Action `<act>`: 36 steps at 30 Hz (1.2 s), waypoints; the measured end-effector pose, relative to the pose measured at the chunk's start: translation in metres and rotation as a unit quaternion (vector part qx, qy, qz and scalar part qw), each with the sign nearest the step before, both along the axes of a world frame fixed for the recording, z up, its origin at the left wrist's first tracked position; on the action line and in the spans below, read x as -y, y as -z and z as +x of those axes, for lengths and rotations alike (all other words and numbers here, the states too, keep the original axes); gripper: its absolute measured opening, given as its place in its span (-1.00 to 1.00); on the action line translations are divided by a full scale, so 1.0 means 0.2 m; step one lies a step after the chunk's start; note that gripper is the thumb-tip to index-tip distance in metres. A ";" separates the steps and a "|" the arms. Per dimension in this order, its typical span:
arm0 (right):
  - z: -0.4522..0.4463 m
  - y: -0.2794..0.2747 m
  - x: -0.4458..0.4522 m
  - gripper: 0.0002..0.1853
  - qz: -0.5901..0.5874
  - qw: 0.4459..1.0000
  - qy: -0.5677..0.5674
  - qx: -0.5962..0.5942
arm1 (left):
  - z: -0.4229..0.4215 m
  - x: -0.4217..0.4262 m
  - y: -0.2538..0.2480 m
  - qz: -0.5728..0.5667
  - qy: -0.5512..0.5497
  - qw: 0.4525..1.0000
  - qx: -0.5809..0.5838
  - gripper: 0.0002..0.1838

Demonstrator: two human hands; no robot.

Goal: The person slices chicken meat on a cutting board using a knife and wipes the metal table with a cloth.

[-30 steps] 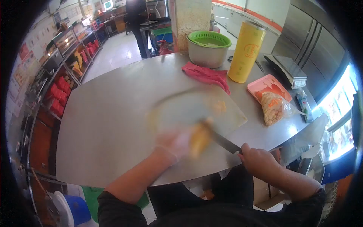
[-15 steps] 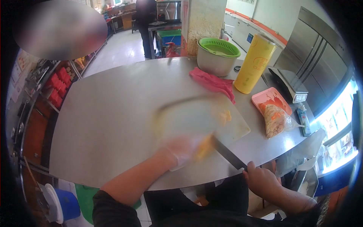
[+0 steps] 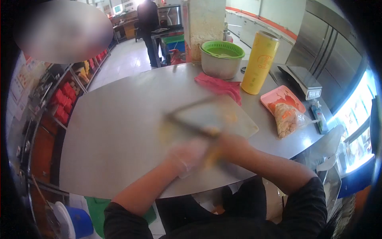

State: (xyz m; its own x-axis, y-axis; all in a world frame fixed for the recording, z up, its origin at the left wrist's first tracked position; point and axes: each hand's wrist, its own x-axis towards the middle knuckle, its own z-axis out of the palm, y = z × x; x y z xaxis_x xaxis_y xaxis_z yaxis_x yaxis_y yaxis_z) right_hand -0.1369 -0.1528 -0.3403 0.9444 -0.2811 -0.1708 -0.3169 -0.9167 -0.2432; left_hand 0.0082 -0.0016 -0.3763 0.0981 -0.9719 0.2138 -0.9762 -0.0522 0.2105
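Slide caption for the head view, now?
Gloved left hand beside blurred yellow food, right hand with a blurred knife over a cutting board on a metal table.

knife [image 3: 190, 125] seemingly metal, table [image 3: 115, 127] glossy

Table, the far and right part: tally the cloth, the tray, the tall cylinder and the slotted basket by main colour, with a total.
Pink: 2 (cloth, tray)
Yellow: 1 (tall cylinder)
Green: 1 (slotted basket)
Total: 4
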 end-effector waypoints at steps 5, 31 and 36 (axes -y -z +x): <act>0.04 0.04 0.04 -0.82 0.061 0.997 0.007 0.040 | -0.04 -0.03 -0.01 -0.020 -0.029 0.999 0.023 -0.75; -0.43 -0.09 -0.09 -0.65 -0.062 0.986 0.125 -0.093 | -0.03 -0.12 -0.28 0.109 -0.025 0.987 -0.116 -0.77; -0.25 -0.05 -0.08 -0.64 -0.061 0.995 0.077 -0.027 | -0.02 -0.12 -0.20 0.042 -0.013 0.994 -0.099 -0.75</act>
